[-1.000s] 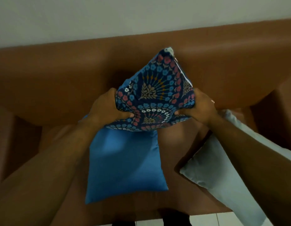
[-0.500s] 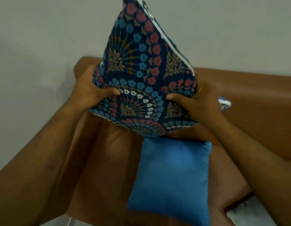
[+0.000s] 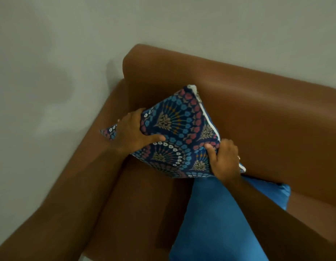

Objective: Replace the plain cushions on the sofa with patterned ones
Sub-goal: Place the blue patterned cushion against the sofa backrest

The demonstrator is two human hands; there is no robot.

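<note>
A navy patterned cushion [image 3: 179, 132] with blue, red and white flowers stands tilted in the left corner of the brown sofa [image 3: 257, 113], against the backrest. My left hand [image 3: 134, 131] grips its left edge and my right hand [image 3: 224, 160] grips its lower right edge by the white zip. A plain blue cushion [image 3: 216, 219] lies flat on the seat just below and right of it, partly under my right forearm.
The sofa's left armrest [image 3: 99, 166] runs down the left side, close to a pale grey wall [image 3: 50, 91]. Bare seat [image 3: 144, 204] shows between armrest and blue cushion. A sliver of light floor [image 3: 84, 258] shows at the bottom.
The patterned cushion has come down from in front of the wall into the sofa's left corner. My view has swung left, and the white cushion has left the frame.
</note>
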